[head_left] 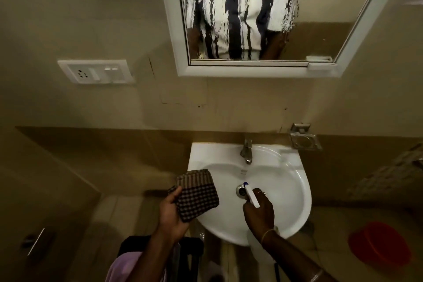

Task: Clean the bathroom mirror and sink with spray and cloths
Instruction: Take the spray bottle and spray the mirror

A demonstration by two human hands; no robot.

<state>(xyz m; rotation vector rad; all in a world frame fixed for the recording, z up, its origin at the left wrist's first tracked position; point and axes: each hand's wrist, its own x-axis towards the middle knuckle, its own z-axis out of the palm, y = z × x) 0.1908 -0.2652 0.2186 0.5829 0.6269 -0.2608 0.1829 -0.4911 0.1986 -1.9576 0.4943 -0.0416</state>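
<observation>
Beige-walled bathroom: white sink under mirror. Your right hand grips spray bottle above the drain, long axis diagonal, blue nozzle aimed up-left toward tap. Your left hand clutches folded checked cloth over sink's left rim.

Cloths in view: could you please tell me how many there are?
2. The left hand grips a checked cloth over the sink rim; a lilac cloth shows at the bottom edge. More may be hidden.
</observation>
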